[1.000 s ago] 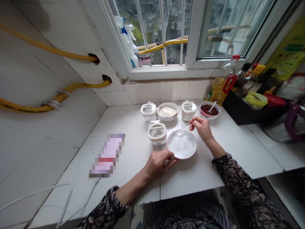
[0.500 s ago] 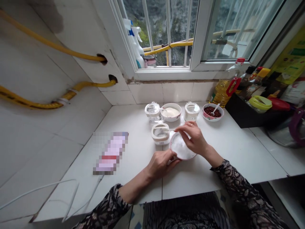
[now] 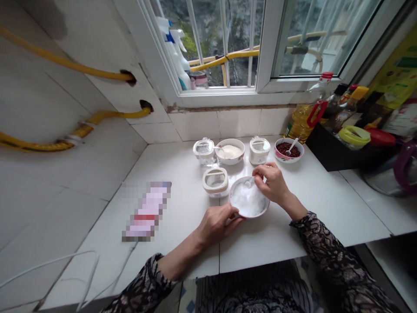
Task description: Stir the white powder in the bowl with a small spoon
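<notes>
Showing in the head view, the left hand (image 3: 216, 222) grips the near-left rim of a shallow bowl (image 3: 257, 215) of white grains (image 3: 249, 201), which stands on the white counter (image 3: 182, 187). Its curled fingers are partly hidden beneath the thumb side. The right hand (image 3: 272, 182) pinches a small spoon (image 3: 249, 182) at the bowl's far-right rim; the fingers cover most of the handle, and whether the spoon's tip touches the grains cannot be told. A lidded jar (image 3: 217, 192) stands just left of the bowl, its contents hard to make out. A purple-handled pot (image 3: 405, 169) is cut off at the right edge.

Pixelation hides whatever the flat device (image 3: 146, 211) displays. Print on the yellow-green packet (image 3: 395, 82) and the label of the oil bottle (image 3: 299, 121) is too small or blurred to read.

Bare counter separates the device from the left hand. More bare surface lies right of the right hand, below the black box (image 3: 332, 152). The counter's front edge passes near both forearms.
</notes>
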`<control>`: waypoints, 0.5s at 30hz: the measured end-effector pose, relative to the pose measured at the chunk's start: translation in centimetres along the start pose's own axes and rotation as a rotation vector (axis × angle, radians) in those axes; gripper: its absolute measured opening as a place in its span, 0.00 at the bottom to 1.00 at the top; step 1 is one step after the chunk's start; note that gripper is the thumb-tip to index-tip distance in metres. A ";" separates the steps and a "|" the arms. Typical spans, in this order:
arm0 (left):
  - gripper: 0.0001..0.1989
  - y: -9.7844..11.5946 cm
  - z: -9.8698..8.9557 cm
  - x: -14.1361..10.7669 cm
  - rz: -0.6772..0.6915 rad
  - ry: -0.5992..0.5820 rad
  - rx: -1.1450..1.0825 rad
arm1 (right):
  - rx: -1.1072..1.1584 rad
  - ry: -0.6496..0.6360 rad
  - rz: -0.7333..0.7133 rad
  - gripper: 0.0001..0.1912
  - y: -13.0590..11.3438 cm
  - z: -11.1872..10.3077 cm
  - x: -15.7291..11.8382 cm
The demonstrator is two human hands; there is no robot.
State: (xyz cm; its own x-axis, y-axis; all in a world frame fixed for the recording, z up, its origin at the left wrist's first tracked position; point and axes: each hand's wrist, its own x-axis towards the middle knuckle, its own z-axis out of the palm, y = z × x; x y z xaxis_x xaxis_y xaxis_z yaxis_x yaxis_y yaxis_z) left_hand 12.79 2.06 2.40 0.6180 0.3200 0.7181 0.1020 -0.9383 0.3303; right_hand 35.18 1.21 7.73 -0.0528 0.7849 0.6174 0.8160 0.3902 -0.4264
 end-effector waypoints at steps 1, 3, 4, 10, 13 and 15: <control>0.04 0.0 0.0 0.0 0.003 0.002 0.002 | 0.013 -0.006 0.029 0.08 0.0 0.1 0.0; 0.04 0.0 0.0 0.0 0.007 0.004 0.012 | 0.044 0.013 0.111 0.08 0.0 0.1 -0.1; 0.04 0.0 0.0 0.0 0.009 0.005 0.017 | 0.060 0.033 0.158 0.08 0.1 0.0 -0.1; 0.06 0.1 0.0 0.1 0.008 0.013 0.029 | 0.128 0.086 0.264 0.09 0.4 -0.6 0.2; 0.05 0.1 0.0 0.1 0.007 0.008 0.026 | 0.092 0.065 0.225 0.09 0.3 -0.5 0.2; 0.05 0.1 0.0 0.1 0.006 0.009 0.022 | 0.066 0.046 0.191 0.08 0.2 -0.3 0.1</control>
State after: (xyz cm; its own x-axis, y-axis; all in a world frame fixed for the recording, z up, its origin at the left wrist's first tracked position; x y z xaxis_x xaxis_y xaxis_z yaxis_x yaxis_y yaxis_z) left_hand 12.87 2.00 2.55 0.6113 0.3156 0.7257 0.1154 -0.9428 0.3127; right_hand 35.49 1.23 7.86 0.1270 0.8252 0.5503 0.7691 0.2684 -0.5800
